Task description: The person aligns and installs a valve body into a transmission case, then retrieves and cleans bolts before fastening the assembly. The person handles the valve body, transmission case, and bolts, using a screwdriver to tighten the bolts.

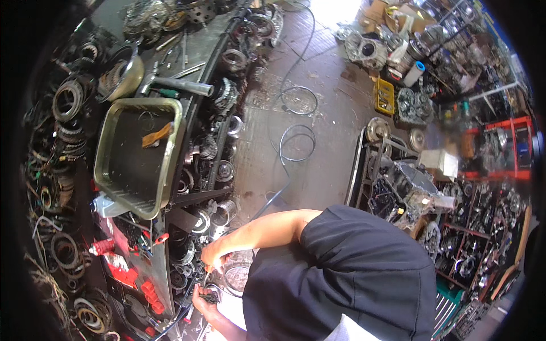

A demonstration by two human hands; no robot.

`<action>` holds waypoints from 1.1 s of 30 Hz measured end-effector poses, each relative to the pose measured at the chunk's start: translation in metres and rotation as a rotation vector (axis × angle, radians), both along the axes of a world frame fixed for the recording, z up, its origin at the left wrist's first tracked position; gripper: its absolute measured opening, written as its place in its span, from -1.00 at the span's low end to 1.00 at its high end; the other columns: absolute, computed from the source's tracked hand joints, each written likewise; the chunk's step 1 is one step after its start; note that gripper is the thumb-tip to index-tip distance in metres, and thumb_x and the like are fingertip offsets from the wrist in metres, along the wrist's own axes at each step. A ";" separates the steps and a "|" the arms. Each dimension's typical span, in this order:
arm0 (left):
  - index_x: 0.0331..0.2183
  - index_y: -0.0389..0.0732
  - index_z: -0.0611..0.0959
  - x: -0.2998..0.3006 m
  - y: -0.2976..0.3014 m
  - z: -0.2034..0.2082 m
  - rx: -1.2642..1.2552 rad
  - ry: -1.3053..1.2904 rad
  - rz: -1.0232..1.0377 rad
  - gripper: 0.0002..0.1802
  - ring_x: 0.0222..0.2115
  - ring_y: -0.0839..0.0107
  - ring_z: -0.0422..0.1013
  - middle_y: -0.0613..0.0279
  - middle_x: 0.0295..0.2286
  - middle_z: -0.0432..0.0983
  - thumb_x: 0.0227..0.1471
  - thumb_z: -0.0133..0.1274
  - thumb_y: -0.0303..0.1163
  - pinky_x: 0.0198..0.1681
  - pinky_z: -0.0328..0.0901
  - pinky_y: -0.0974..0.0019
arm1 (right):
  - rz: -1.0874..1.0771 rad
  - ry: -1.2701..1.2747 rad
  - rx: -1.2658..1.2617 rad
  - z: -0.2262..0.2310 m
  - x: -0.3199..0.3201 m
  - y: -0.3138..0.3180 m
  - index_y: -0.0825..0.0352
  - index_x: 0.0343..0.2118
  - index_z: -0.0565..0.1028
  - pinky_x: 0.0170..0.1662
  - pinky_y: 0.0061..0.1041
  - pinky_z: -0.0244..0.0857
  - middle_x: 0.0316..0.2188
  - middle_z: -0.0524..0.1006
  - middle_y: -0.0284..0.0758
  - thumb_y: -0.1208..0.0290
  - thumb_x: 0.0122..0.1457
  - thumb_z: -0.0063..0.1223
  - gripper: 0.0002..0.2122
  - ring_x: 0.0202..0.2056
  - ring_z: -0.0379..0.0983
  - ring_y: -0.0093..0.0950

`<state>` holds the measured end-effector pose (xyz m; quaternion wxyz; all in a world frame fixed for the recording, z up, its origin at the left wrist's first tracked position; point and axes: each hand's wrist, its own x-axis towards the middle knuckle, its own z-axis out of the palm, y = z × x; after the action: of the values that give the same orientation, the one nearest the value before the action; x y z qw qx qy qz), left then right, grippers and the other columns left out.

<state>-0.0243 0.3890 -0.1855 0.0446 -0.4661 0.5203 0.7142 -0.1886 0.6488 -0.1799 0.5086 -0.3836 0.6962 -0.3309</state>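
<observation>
My right hand (212,257) reaches in from the right with its fingers closed, beside the bench's lower edge. What it grips is too small to make out. Just below it, my left hand (202,300) is closed around a small dark metal part (212,297). The two hands are close together but apart. A dark hose (277,196) comes down the floor and passes behind my right forearm. Round metal gear parts (200,220) sit on the shelf beside my hands.
A metal bench holds a large rectangular pan (132,159) with dark liquid, a hammer (182,85) and red plastic pieces (151,295). Coils of hose lie on the floor. A gearbox housing (406,184) and a yellow crate (384,96) stand to the right, near crowded shelves.
</observation>
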 end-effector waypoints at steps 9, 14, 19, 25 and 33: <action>-0.32 -0.19 0.50 -0.042 0.027 -0.001 0.105 0.259 -0.034 -0.81 -0.63 0.64 0.12 0.52 -0.64 0.15 0.38 0.02 -0.34 -0.49 0.16 0.46 | -0.301 0.129 -0.098 -0.015 -0.010 0.051 0.26 -0.42 0.68 -0.54 -0.27 0.50 -0.60 0.63 -0.27 0.25 0.05 0.44 -0.81 -0.60 0.60 -0.35; -0.33 -0.19 0.51 -0.073 0.031 0.016 0.147 0.305 -0.032 -0.81 -0.62 0.63 0.12 0.51 -0.64 0.14 0.37 0.05 -0.34 -0.47 0.17 0.45 | -0.008 0.015 -0.116 -0.013 -0.014 0.070 0.28 -0.46 0.66 -0.51 -0.27 0.48 -0.59 0.64 -0.34 0.14 0.02 0.49 -0.71 -0.56 0.58 -0.41; -0.30 -0.33 0.62 -0.098 0.048 0.027 -0.558 0.109 -0.346 -0.83 -0.57 0.46 0.32 0.37 -0.58 0.40 0.28 0.13 -0.41 -0.44 0.28 0.31 | -0.160 0.017 -0.184 0.003 -0.013 0.089 0.34 -0.47 0.70 -0.41 -0.22 0.47 -0.57 0.67 -0.29 0.08 0.01 0.49 -0.65 -0.46 0.64 -0.38; -0.36 -0.32 0.70 -0.093 0.084 0.023 -1.667 0.079 -1.330 -0.79 -0.41 -0.18 0.59 -0.15 -0.47 0.65 0.03 0.23 -0.35 -0.33 0.42 -0.16 | -0.209 -0.077 -0.134 0.035 -0.019 0.107 0.36 -0.49 0.68 -0.50 -0.34 0.47 -0.59 0.64 -0.27 0.24 0.07 0.41 -0.75 -0.53 0.63 -0.37; -0.47 -0.24 0.66 -0.116 0.058 0.007 -0.985 -0.199 -0.913 -0.69 -0.64 0.33 0.43 0.23 -0.64 0.51 0.28 0.12 -0.27 -0.53 0.33 0.20 | -0.490 0.226 -0.175 0.023 -0.006 0.090 0.35 -0.54 0.67 -0.46 -0.31 0.49 -0.61 0.63 -0.29 0.31 -0.01 0.45 -0.79 -0.52 0.63 -0.38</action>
<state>-0.1400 0.4468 -0.1784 0.1716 -0.2290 0.9230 0.2573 -0.1945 0.7386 -0.1569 0.2974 -0.2810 0.7893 -0.4578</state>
